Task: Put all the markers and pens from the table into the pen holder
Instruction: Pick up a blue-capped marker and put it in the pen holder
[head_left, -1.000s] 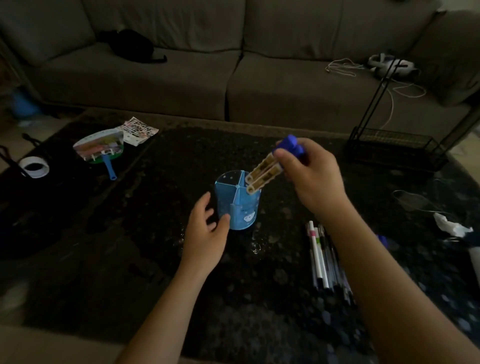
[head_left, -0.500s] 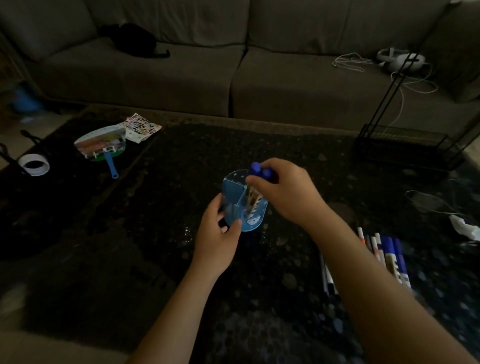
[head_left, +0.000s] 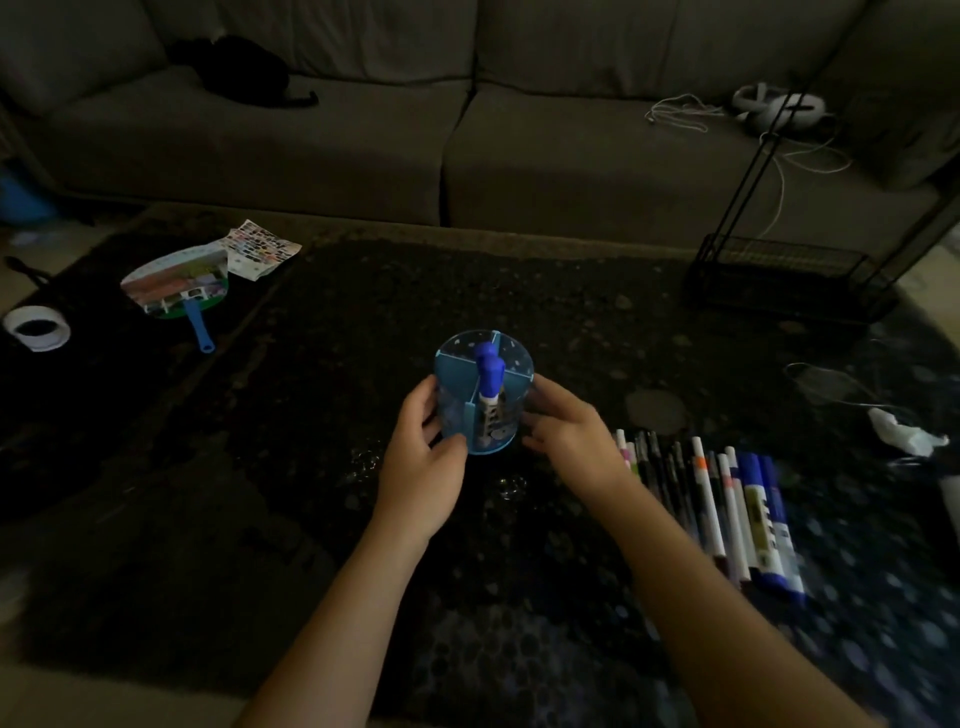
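Item list, left to right, dim light

1. Roll of white tape: far left edge of the dark counter, well apart from the hands
2. Hand fan with blue handle, flat on the counter; printed sheet touching its upper right side. Open dark surface lies between these and the holder
3. Left hand: grip curled around the left wall of the pen holder, thumb at the lower front, fingers on the far left side, clamped on it
4. Pen holder: translucent blue cylinder, divided into wedge compartments, upright near the counter's middle, between the two hands. Two blue-capped markers stand in a front compartment, caps up, rising above the rim
5. Right hand: fingers spread against the holder's right wall, touching it; whether they press or merely rest there cannot be told
6. Row of markers and pens: lying side by side on the counter just right of the right wrist, tips pointing away; thin white and black ones to the left, two thick blue ones at the right end. Partly blurred
7. Black wire rack: far right rear corner, near the sofa
8. Crumpled white paper: right edge

Bare counter in front of and behind the holder
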